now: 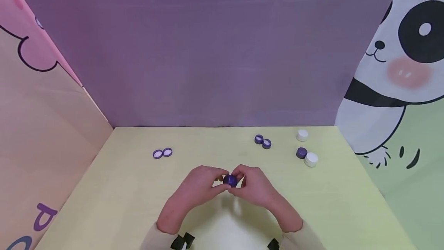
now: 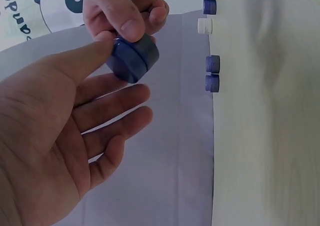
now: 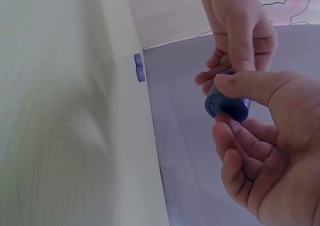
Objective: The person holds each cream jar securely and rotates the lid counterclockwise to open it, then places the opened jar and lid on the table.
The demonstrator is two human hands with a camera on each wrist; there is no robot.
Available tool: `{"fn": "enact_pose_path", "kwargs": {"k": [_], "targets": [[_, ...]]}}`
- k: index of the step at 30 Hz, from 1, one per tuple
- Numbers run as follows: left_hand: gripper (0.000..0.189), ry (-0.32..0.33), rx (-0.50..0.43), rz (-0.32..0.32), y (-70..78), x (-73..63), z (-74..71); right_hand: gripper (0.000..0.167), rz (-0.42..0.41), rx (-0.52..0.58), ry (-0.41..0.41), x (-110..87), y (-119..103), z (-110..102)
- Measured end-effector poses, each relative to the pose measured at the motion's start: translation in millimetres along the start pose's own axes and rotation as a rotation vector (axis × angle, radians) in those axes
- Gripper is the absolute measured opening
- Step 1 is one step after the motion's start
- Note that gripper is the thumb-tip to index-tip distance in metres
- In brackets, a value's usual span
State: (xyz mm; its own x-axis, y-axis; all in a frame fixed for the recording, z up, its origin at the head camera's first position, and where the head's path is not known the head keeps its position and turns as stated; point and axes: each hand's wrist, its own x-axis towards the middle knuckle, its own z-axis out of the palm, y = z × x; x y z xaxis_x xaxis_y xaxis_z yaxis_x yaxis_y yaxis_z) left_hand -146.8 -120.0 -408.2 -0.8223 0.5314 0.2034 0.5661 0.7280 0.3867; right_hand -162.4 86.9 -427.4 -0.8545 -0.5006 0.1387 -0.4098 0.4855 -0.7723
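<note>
Between my two hands, held up over the table, is a small round dark blue-purple jar (image 1: pixel 230 180). In the left wrist view a seam runs around the jar (image 2: pixel 135 58) between two parts. My left hand (image 1: pixel 199 186) pinches one side with thumb and forefinger, its other fingers loosely bent. The opposite side is pinched by my right hand (image 1: pixel 254 185), whose thumb lies along the jar (image 3: pixel 227 103) in the right wrist view. The fingertips of both hands nearly meet and cover part of it.
Two shallow purple lids (image 1: pixel 157 154) with pale insides lie at the left. Two purple caps (image 1: pixel 266 144) sit at the back, right of middle. Farther right stand a purple jar (image 1: pixel 301 152) and two white ones (image 1: pixel 311 159). A purple wall (image 1: pixel 222 49) closes the table's back.
</note>
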Motion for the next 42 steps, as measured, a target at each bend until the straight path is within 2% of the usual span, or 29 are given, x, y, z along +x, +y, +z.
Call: {"fn": "enact_pose_path", "kwargs": {"k": [3, 7, 12, 16, 23, 30, 42], "targets": [[0.037, 0.039, 0.03, 0.012, 3.2, 3.1, 0.4, 0.027, 0.003, -0.023, 0.005, 0.3, 0.9, -5.5], [0.045, 0.093, 0.025, 0.065, 3.7, 2.1, -0.1, 0.028, 0.006, -0.018, -0.006, 0.9, 1.4, -8.6], [0.036, 0.144, -0.015, 0.16, 2.6, 2.3, -1.7, 0.027, 0.014, 0.009, -0.025, 1.1, 2.4, -8.9], [0.03, 0.111, -0.027, 0.151, 2.3, 0.5, 0.7, 0.025, 0.018, 0.025, -0.042, -1.8, 4.3, -7.1], [0.03, 0.038, -0.013, 0.067, 4.2, -2.4, 1.6, 0.027, 0.018, 0.06, -0.033, -7.4, 6.9, -3.8], [0.043, 0.036, -0.016, 0.018, 4.0, -3.7, -2.6, 0.027, 0.005, 0.064, -0.019, -6.3, 9.4, -4.0], [0.041, 0.047, -0.139, 0.139, 3.7, -1.2, -4.3, 0.026, -0.032, 0.084, -0.05, -5.3, 6.5, -7.9]]}}
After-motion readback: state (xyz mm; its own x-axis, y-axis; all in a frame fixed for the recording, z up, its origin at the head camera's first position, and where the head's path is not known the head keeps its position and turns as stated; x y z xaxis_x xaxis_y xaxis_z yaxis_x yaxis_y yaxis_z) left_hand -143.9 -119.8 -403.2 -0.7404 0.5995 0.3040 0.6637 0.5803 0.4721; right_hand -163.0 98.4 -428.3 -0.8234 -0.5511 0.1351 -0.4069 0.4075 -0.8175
